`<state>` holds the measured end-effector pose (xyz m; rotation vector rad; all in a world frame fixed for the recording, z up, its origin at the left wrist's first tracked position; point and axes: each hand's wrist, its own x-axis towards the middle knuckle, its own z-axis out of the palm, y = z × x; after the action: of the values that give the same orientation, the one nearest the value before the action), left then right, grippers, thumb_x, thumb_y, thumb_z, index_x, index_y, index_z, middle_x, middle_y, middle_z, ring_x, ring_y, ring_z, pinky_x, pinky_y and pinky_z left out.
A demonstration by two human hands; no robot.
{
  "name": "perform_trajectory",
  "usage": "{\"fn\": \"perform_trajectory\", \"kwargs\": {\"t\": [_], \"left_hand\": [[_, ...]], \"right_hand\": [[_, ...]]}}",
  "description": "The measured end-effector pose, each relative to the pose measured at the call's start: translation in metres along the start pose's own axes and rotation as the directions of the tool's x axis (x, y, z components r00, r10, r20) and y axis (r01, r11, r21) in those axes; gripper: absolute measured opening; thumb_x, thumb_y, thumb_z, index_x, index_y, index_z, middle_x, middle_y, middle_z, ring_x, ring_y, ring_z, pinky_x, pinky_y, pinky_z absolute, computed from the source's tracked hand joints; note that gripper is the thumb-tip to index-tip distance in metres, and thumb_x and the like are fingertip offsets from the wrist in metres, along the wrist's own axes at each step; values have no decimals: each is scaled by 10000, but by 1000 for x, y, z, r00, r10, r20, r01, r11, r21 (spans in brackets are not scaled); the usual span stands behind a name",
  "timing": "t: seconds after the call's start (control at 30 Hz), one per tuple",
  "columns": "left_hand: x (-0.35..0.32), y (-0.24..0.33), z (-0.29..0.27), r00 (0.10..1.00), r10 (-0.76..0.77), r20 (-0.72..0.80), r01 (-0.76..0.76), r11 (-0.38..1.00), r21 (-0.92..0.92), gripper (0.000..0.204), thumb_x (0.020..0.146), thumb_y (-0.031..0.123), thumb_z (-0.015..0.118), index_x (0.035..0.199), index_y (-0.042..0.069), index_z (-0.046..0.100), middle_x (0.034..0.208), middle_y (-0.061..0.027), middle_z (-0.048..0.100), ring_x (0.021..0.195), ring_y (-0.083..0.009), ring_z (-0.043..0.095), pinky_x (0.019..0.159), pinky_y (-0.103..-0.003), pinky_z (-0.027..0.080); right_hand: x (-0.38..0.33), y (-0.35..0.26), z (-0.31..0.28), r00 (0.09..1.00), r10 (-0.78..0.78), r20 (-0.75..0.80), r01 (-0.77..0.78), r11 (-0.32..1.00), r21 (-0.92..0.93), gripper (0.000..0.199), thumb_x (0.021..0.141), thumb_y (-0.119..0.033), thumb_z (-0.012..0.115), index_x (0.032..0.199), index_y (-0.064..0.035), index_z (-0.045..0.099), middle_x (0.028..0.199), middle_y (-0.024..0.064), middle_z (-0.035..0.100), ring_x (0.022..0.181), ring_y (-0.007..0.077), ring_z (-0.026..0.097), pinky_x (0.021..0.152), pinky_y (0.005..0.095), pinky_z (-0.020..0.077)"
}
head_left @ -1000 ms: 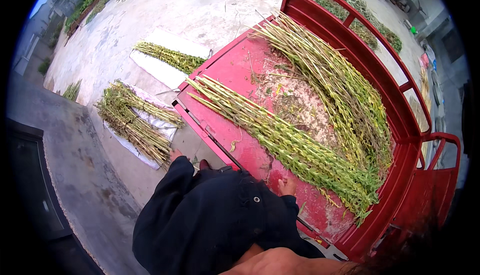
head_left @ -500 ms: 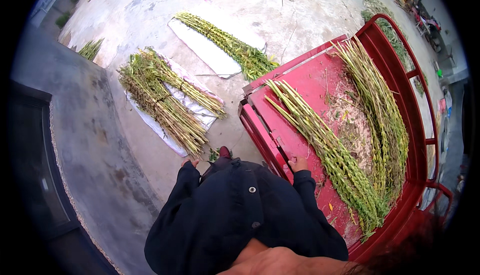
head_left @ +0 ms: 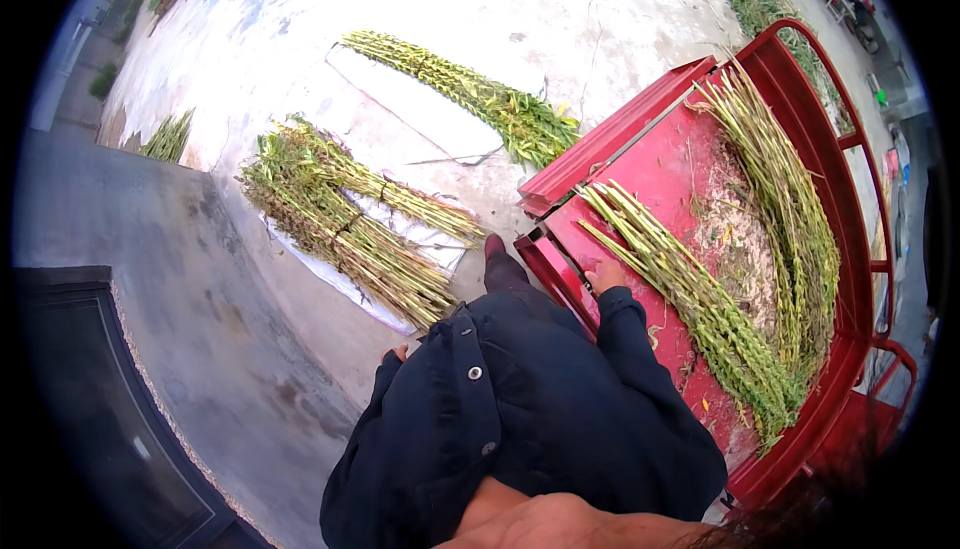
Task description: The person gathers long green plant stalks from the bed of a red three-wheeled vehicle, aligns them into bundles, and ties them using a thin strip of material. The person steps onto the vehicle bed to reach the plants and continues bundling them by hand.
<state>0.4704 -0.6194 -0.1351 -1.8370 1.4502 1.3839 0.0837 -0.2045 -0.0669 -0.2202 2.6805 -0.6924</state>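
Pale concrete ground (head_left: 560,9) spreads out far ahead of both hands, with a darker strip of pavement (head_left: 150,279) off to the left of the left hand. Just beyond and to the right of the right hand sits a red cart (head_left: 850,199), its flat bed tilted across the view and its rail curving round the far side. On that bed, a long bundle of green stalks (head_left: 700,299) lies right beside the right hand (head_left: 604,275), running away from it down the bed; a second bundle (head_left: 790,219) lies further right, against the rail, with loose chaff between the two. The right hand rests on the red bed at the near end of the first bundle, fingers spread flat, gripping nothing that shows. Ahead of the left hand, on a white sheet (head_left: 420,114) on the ground, lie more tied stalk bundles (head_left: 350,229), and a further bundle (head_left: 470,99) lies beyond them. The left hand (head_left: 397,354) peeps out of its dark sleeve (head_left: 400,429), only the fingertips showing; whether it is open or closed I cannot tell. A dark shoe (head_left: 494,247) shows between the hands, just by the cart's edge.
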Motion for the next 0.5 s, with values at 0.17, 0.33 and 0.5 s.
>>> {"fn": "perform_trajectory", "kwargs": {"t": [0.17, 0.33, 0.5], "left_hand": [[29, 86, -26, 993, 107, 51, -115, 979, 170, 309, 864, 354, 450, 925, 71, 559, 728, -66, 542, 721, -189, 533, 621, -353, 410], [72, 182, -74, 984, 173, 46, -178, 970, 165, 291, 888, 335, 375, 914, 89, 529, 733, -50, 509, 775, -193, 519, 649, -354, 385], [122, 307, -60, 775, 200, 599, 89, 904, -418, 177, 873, 268, 460, 812, 105, 494, 628, -11, 419, 596, -164, 444, 501, -324, 316]], "right_hand": [[44, -11, 32, 966, 245, -81, -243, 969, 41, 667, 623, -251, 752, 1187, -43, 463, 1218, 245, 430, 1117, 400, 436, 932, 422, 394], [59, -44, 35, 882, 470, -18, -466, 879, 96, 807, 624, -265, 753, 1308, -100, 357, 1348, 299, 238, 1240, 420, 300, 994, 398, 357], [76, -60, 22, 782, 621, 61, -624, 777, 86, 829, 621, -295, 756, 1321, -122, 346, 1353, 313, 220, 1240, 425, 305, 980, 395, 374]]}}
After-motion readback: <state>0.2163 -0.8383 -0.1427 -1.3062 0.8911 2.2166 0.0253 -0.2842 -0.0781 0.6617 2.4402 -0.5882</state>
